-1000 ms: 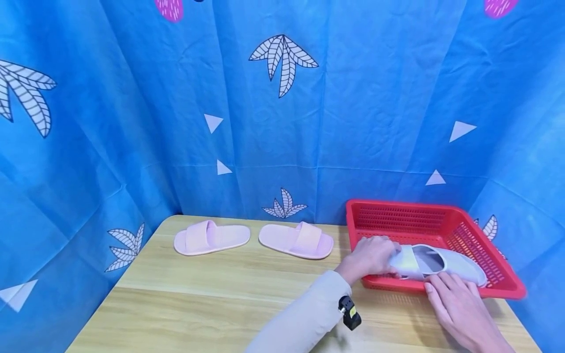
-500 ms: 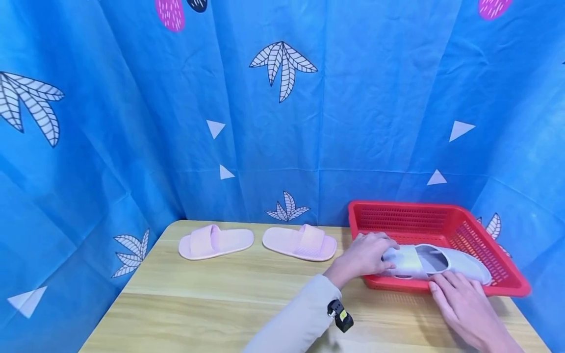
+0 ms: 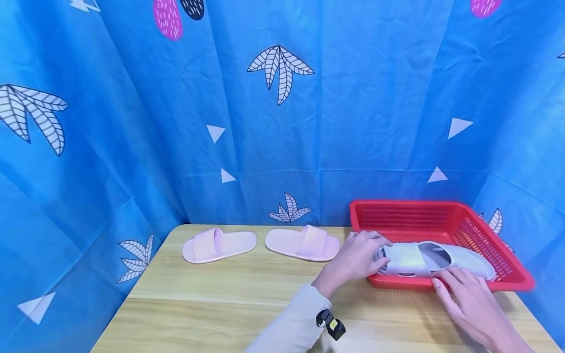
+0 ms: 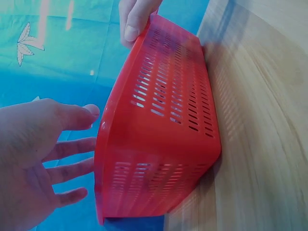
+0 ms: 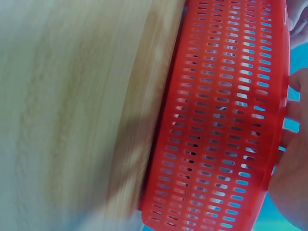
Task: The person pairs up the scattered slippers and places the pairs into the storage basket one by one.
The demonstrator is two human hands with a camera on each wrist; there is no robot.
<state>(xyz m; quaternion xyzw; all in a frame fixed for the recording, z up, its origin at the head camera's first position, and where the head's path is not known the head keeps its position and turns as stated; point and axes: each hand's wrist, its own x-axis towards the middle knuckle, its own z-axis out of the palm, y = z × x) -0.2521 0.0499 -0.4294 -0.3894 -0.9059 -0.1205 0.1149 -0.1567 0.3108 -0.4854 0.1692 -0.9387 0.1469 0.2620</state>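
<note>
A white slipper (image 3: 406, 257) lies lengthwise along the near side of the red plastic basket (image 3: 408, 206). It has a broad strap at its left part, a dark oval opening and a smooth rounded right end. My left hand (image 3: 355, 257) hangs over the basket's left rim beside the slipper's left end, thumb and fingers apart; in the left wrist view its fingers are spread with nothing between them. My right hand (image 3: 470, 299) reaches over the near rim, fingertips right at the slipper's side and thumb close to the rim. Part of its fingers is hidden behind the basket wall in the right wrist view.
Two pink slippers stand at the table's back edge left of the basket: the left slipper (image 3: 220, 245) and the right slipper (image 3: 302, 242), heels facing each other. A wooden table (image 3: 212, 299) carries everything. A blue patterned curtain (image 3: 282, 137) hangs close behind and at both sides.
My left hand has drawn back leftward from the slipper's left end, uncovering more of it, and its fingers have parted. My right hand stays at the near rim. The head view has shifted slightly.
</note>
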